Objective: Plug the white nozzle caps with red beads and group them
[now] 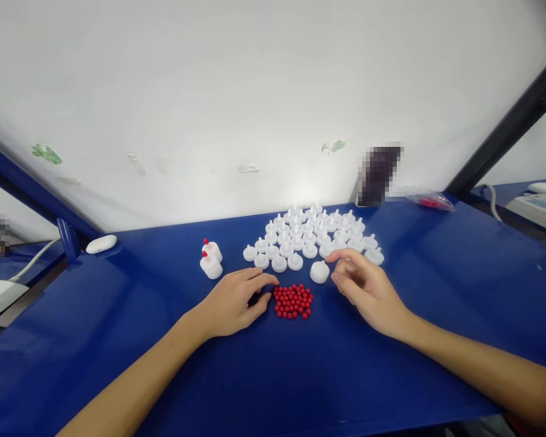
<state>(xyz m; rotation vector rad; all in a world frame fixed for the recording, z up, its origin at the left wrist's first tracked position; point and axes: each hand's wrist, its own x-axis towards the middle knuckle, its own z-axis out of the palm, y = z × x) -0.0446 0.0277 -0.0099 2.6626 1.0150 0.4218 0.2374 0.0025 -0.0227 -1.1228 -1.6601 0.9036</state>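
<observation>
Just left of a cluster of small red caps point(293, 301), my left hand point(237, 301) rests low with thumb and index finger apart, nothing seen between them. My right hand point(368, 291) is curved beside one white round nozzle-topped piece point(319, 272), its index fingertip at or very near that piece's right side. Its thumb and index finger are apart. Behind both hands stand several more white nozzle-topped pieces point(296, 243), grouped near the wall. To the left stand two white pieces with red tips point(211, 265), one behind the other.
The blue tabletop point(273, 376) meets a white wall point(236, 91). A white oval case point(101, 244) lies at the back left. A dark, blurred phone-like rectangle point(378, 176) leans on the wall. A clear bag with red contents point(432, 201) lies back right. Dark frame posts point(505, 121) slant at both sides.
</observation>
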